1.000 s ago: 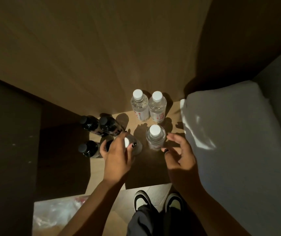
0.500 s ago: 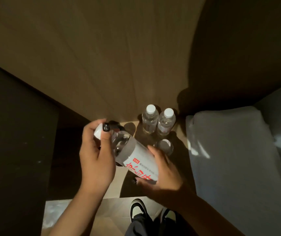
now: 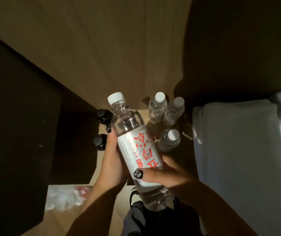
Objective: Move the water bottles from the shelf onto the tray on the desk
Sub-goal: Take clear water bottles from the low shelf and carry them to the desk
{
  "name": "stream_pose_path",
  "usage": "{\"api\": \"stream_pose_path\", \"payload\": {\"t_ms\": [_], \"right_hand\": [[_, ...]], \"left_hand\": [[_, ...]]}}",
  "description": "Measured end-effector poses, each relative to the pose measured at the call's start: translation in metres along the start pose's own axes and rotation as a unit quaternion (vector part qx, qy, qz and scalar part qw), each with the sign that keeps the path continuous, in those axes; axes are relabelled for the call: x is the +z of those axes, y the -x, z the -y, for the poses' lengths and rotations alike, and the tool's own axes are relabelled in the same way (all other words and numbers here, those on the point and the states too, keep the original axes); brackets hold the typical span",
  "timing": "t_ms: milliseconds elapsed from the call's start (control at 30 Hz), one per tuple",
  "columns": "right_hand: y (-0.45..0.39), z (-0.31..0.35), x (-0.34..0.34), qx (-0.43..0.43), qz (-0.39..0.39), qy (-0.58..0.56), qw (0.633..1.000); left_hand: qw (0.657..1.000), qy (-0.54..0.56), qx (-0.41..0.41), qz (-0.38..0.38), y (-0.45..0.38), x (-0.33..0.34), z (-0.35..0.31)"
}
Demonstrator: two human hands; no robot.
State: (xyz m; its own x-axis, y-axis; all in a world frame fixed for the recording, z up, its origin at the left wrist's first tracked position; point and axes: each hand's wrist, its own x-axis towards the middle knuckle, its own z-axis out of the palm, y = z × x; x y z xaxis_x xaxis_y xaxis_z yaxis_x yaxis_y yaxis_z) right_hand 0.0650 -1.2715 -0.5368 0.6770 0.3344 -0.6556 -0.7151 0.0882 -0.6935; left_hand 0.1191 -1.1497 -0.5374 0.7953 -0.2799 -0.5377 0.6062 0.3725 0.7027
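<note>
I hold a clear water bottle point(image 3: 136, 147) with a white cap and a white label with red characters, lifted close to the camera and tilted, cap pointing up and away. My left hand point(image 3: 112, 160) grips its left side at the label. My right hand point(image 3: 168, 174) wraps the lower part from the right, thumb across the label. Below on the low wooden shelf point(image 3: 100, 160), three more clear water bottles stand upright: two at the back point(image 3: 157, 106) point(image 3: 173, 111) and one nearer point(image 3: 169, 142). No tray or desk is in view.
Two dark bottles with black caps point(image 3: 103, 116) point(image 3: 99, 144) stand on the shelf's left side. A wooden wall panel point(image 3: 102, 48) rises behind. A white bed point(image 3: 238, 159) lies to the right. Crumpled plastic point(image 3: 65, 196) lies on the floor at lower left. My shoes point(image 3: 133, 195) show below.
The bottle went from standing on the shelf under my left hand to lifted and held in both hands, then rose nearer the camera. My left hand slid from the cap down to the label.
</note>
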Motion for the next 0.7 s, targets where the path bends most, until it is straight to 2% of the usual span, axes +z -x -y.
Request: {"api": "stream_pose_path", "payload": {"t_ms": [33,67,133,200,233,267,300,333,367,467,500,600,633,700], "right_hand": [[-0.003,0.000,-0.001,0.018,0.017,0.014,1.000],[-0.002,0.003,-0.003,0.022,0.032,0.040,0.998],[0.002,0.011,-0.017,0.010,-0.022,0.118,0.993],[0.006,0.018,-0.040,-0.068,-0.207,0.105,0.970],[0.008,0.019,-0.053,-0.116,-0.322,0.116,0.932],[0.008,0.023,-0.061,-0.158,-0.430,0.142,0.877],[0.002,0.021,-0.068,-0.189,-0.503,0.165,0.827],[-0.006,0.016,-0.071,-0.201,-0.527,0.186,0.804],[-0.016,0.005,-0.072,-0.203,-0.520,0.216,0.801],[-0.049,-0.037,-0.064,-0.178,-0.458,0.295,0.819],[-0.058,-0.051,-0.064,-0.182,-0.461,0.327,0.805],[-0.074,-0.076,-0.062,-0.209,-0.477,0.316,0.793],[-0.079,-0.077,-0.067,-0.211,-0.504,0.310,0.778],[-0.076,-0.064,-0.074,-0.173,-0.518,0.282,0.789]], "left_hand": [[1.000,0.007,-0.009,0.002,-0.004,-0.001,0.005],[0.999,0.003,-0.017,-0.027,-0.003,0.001,0.007],[0.997,0.042,-0.033,-0.049,-0.003,-0.001,0.010],[0.993,0.078,-0.031,-0.079,-0.006,-0.008,0.011],[0.992,0.081,-0.036,-0.084,-0.007,-0.011,0.011],[0.992,0.084,-0.039,-0.089,-0.006,-0.012,0.011],[0.990,0.096,-0.048,-0.088,-0.005,-0.013,0.012],[0.987,0.116,-0.061,-0.097,-0.004,-0.017,0.015],[0.982,0.137,-0.077,-0.108,-0.004,-0.021,0.019],[0.969,0.165,-0.109,-0.150,-0.002,-0.028,0.029],[0.963,0.179,-0.121,-0.164,-0.002,-0.031,0.033],[0.950,0.201,-0.133,-0.198,-0.004,-0.031,0.042],[0.948,0.205,-0.133,-0.205,-0.005,-0.031,0.045],[0.950,0.209,-0.121,-0.200,-0.004,-0.028,0.048]]}}
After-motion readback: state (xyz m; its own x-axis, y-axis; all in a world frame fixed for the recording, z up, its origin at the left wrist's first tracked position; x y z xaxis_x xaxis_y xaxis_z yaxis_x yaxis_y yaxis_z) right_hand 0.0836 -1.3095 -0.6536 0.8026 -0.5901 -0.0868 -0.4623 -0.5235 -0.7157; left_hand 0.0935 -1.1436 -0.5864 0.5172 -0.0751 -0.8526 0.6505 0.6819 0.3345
